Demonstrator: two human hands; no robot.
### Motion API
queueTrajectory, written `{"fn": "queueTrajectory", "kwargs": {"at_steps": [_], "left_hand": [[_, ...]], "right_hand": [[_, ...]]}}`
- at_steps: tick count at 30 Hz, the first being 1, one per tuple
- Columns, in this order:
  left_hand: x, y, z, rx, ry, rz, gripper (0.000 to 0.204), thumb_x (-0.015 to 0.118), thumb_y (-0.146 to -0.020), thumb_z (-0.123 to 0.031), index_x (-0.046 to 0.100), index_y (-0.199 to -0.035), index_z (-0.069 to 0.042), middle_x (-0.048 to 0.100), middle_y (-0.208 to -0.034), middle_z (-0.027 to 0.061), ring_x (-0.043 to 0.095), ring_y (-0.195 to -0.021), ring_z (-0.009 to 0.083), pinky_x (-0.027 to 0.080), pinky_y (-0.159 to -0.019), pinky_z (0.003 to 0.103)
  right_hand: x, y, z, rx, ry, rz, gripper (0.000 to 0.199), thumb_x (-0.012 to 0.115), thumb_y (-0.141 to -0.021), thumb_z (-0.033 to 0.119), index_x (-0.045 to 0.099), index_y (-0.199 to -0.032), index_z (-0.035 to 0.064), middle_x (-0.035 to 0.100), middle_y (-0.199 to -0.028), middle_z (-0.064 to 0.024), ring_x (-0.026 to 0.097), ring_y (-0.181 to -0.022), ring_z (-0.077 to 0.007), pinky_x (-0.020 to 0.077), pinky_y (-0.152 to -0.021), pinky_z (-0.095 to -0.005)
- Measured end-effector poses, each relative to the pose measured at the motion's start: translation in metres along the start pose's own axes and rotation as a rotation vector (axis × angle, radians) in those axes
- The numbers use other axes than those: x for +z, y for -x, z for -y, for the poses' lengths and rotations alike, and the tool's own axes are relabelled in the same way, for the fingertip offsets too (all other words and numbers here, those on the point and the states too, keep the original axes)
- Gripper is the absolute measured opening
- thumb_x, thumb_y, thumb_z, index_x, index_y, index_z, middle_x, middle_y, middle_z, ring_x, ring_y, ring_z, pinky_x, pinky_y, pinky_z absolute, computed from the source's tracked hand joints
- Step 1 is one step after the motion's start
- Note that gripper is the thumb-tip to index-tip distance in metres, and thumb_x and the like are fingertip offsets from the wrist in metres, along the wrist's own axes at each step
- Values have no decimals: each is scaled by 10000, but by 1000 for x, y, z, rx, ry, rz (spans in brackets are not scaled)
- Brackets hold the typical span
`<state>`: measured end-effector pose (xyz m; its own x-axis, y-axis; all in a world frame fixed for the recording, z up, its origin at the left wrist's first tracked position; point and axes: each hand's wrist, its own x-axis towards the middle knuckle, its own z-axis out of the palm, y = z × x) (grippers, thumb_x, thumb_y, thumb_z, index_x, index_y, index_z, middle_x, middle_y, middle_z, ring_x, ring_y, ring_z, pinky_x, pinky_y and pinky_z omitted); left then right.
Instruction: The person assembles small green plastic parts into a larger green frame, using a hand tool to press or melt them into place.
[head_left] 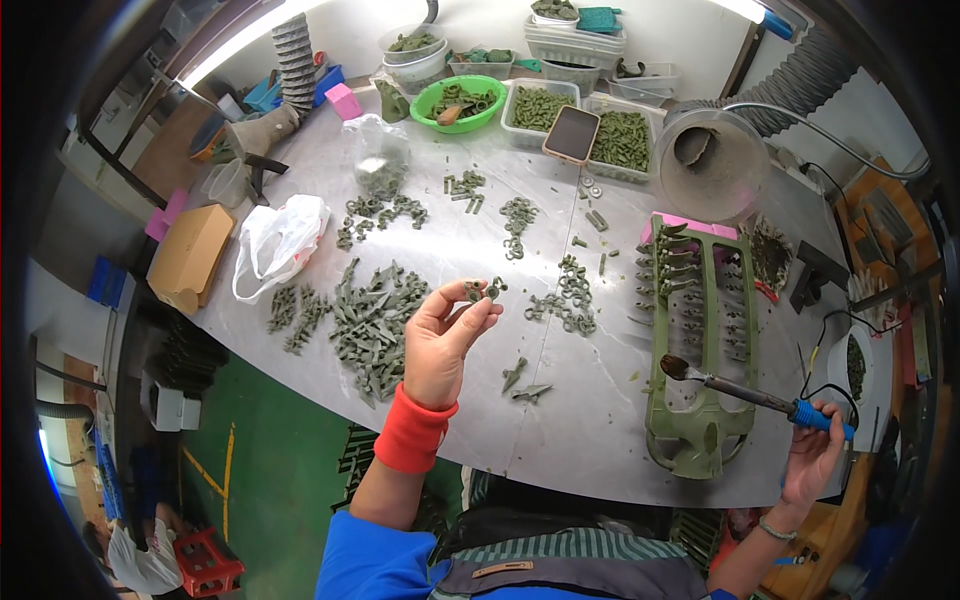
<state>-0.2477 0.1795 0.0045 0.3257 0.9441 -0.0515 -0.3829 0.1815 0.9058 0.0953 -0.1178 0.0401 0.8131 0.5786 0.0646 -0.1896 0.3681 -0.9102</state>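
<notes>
My left hand (447, 335), with a red wristband, is raised over the middle of the table (480, 400). Its thumb and fingers pinch a small dark green ring-shaped part (490, 291). At the right, my right hand (815, 460) is closed around the blue handle of an electric heating iron (745, 390) with a broad, dark brown tip. That tip is above a long green frame (712, 300) lined with rows of small green pieces. Loose ring-shaped parts (572, 290) lie just beyond my left hand. A heap of pointed green pieces (370, 320) is to its left.
Along the back stand a bright green bowl (458, 104), tubs of green pieces (541, 108) and a phone (572, 133). A round duct hood (712, 165) is behind the frame. White plastic bag (282, 245) and cardboard box (192, 258) sit left. A black cord (815, 345) runs at right.
</notes>
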Motion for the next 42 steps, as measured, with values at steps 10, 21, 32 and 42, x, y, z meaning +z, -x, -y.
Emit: {"fn": "queueTrajectory", "kwargs": {"at_steps": [10, 21, 32, 42], "left_hand": [[-3, -1, 4, -27, 0, 8, 180, 625, -872, -12, 594, -1049, -2, 633, -997, 63, 652, -878, 169, 532, -791, 254], [-10, -4, 15, 145, -158, 68, 163, 680, -818, 27, 620, -956, -35, 646, -935, 27, 595, -863, 81, 475, -784, 209], [-35, -15, 10, -226, -802, 181, 199, 680, -829, -125, 670, -940, 40, 646, -895, 77, 621, -770, 123, 486, -672, 240], [-36, -7, 27, 612, -1453, 220, 275, 688, -753, -57, 590, -1009, -45, 520, -886, 114, 553, -789, 263, 468, -708, 342]], "right_hand": [[1, 0, -1, -21, 12, -6, 191, 524, -959, 246, 523, -975, 56, 493, -993, -46, 476, -790, -91, 438, -671, -215], [-2, 1, -1, -14, 0, -7, 191, 524, -959, 242, 513, -988, 53, 485, -999, -48, 471, -789, -93, 439, -667, -218], [-4, 2, -1, -20, 2, -17, 194, 515, -963, 243, 508, -993, 51, 480, -999, -49, 468, -791, -100, 435, -671, -224], [-4, 2, -3, -17, 6, -27, 198, 516, -961, 260, 515, -993, 64, 485, -1010, -45, 469, -807, -99, 425, -682, -219]]}}
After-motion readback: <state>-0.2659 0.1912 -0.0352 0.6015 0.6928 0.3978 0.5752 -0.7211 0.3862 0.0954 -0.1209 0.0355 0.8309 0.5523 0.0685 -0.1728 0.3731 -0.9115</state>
